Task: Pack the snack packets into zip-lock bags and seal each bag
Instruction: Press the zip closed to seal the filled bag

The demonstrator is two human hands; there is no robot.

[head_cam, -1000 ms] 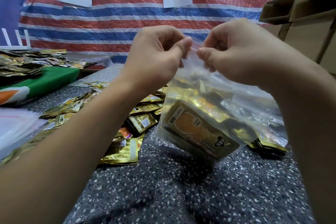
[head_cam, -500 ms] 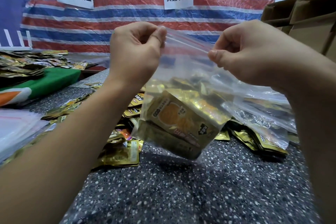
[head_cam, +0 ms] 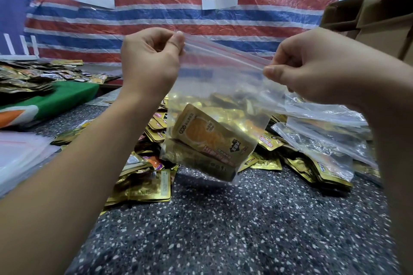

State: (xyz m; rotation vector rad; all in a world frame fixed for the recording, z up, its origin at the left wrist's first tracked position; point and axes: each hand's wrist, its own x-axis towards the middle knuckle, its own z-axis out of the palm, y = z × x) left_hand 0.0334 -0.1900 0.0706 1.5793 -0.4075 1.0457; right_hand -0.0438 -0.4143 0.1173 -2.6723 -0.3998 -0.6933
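Note:
A clear zip-lock bag (head_cam: 219, 87) hangs in the air above the speckled table (head_cam: 223, 230), its red-lined zip strip stretched taut between my hands. My left hand (head_cam: 152, 62) pinches the strip's left end with thumb and fingers. My right hand (head_cam: 312, 65) pinches the right end. Inside the bag lie gold snack packets (head_cam: 212, 138), one showing an orange picture. Loose gold packets (head_cam: 145, 183) are heaped on the table below and behind the bag.
Filled clear bags (head_cam: 324, 138) lie piled at the right. A stack of flat plastic bags (head_cam: 20, 154) sits at the left edge. More packets (head_cam: 33, 76) cover a green cloth (head_cam: 64, 98) at far left. Cardboard boxes (head_cam: 375, 20) stand at the back right.
My hands have slid apart along the top of the bag, from pinching close together at its middle to holding its two ends. The bag has swung slightly left.

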